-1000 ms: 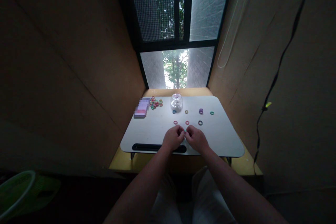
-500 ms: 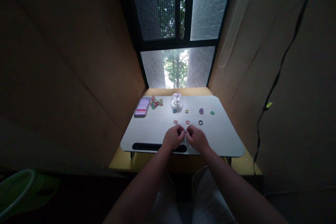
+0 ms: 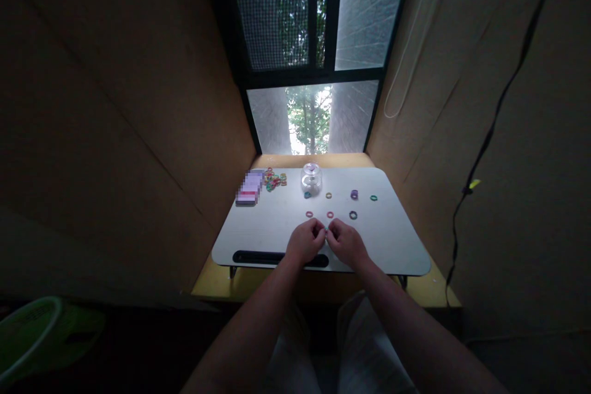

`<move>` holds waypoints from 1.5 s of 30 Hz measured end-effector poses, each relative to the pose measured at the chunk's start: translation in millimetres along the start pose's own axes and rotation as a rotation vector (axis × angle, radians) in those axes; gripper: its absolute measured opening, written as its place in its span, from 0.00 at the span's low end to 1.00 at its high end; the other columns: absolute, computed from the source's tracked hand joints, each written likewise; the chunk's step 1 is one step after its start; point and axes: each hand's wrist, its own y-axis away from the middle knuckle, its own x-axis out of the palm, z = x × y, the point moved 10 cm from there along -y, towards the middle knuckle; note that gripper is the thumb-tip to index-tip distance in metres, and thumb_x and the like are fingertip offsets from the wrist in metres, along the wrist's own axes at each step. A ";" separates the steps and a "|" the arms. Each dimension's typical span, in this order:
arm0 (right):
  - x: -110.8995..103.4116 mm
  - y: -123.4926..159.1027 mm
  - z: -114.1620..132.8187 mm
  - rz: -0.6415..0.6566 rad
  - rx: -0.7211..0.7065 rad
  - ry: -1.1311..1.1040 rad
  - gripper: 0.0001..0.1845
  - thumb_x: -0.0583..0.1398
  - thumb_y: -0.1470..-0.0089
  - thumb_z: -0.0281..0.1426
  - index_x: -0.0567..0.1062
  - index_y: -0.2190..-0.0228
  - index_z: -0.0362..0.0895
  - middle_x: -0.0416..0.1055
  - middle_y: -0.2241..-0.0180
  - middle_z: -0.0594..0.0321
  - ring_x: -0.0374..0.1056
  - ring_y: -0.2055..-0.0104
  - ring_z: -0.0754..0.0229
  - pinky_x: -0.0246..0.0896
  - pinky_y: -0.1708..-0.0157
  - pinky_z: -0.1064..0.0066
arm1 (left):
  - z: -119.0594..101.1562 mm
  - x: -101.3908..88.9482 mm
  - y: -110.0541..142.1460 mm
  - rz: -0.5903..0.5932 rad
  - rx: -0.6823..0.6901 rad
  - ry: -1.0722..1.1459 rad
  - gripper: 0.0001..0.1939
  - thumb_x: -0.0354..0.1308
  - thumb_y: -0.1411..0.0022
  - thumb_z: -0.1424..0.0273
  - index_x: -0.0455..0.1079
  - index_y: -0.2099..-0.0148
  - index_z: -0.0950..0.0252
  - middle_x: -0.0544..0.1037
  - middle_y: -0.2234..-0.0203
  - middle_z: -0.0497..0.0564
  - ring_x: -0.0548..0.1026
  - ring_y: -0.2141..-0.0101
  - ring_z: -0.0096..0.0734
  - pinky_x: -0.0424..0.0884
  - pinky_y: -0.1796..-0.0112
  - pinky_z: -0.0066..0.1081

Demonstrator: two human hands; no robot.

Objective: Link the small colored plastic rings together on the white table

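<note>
My left hand [image 3: 308,240] and my right hand [image 3: 345,241] meet over the front middle of a white lap table [image 3: 392,240]. Thumbs and fingers are pinched on both. A bit of a small teal band [image 3: 326,229] shows between the fingertips; the fingers hide most of it. Just beyond lie a red hair tie [image 3: 309,214], a pink hair tie [image 3: 330,215] and a dark hair tie [image 3: 353,215]. Farther back are a blue hair tie [image 3: 307,195], a yellow hair tie [image 3: 329,196], purple hair ties [image 3: 354,194] and a green hair tie [image 3: 373,198].
A clear plastic jar [image 3: 311,179] stands near the back edge. To its left are a pile of mixed hair ties [image 3: 276,180] and a phone [image 3: 250,188]. A black slot [image 3: 258,257] runs along the front edge. Walls flank the table; a cable [image 3: 492,129] hangs at right.
Both hands stay pinched together in the same place, with only slight finger movement at most. The view shifts very slightly; the things on the table stay put.
</note>
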 end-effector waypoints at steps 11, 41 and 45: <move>-0.5 0.1 0.4 -0.010 -0.001 -0.004 0.07 0.54 0.48 0.33 0.67 0.75 0.45 0.67 0.79 0.66 0.60 0.77 0.64 0.48 0.76 0.74 | -1.5 -1.4 0.8 0.003 -0.008 -0.011 0.06 0.53 0.42 0.68 0.69 0.67 0.63 0.73 0.75 0.46 0.68 0.74 0.25 0.61 0.71 0.26; -0.7 0.6 0.4 0.011 0.005 -0.020 0.07 0.53 0.47 0.33 0.66 0.75 0.46 0.66 0.79 0.66 0.60 0.77 0.64 0.49 0.75 0.74 | -3.2 -0.7 0.4 0.011 -0.019 -0.022 0.06 0.53 0.42 0.68 0.69 0.67 0.64 0.73 0.76 0.46 0.68 0.75 0.25 0.61 0.71 0.26; -1.3 1.1 0.2 0.006 0.008 -0.017 0.07 0.53 0.48 0.33 0.66 0.75 0.46 0.67 0.79 0.66 0.60 0.77 0.64 0.49 0.76 0.74 | -4.5 -1.5 1.1 0.016 -0.028 -0.018 0.06 0.53 0.43 0.69 0.69 0.68 0.64 0.73 0.75 0.47 0.68 0.74 0.25 0.61 0.71 0.26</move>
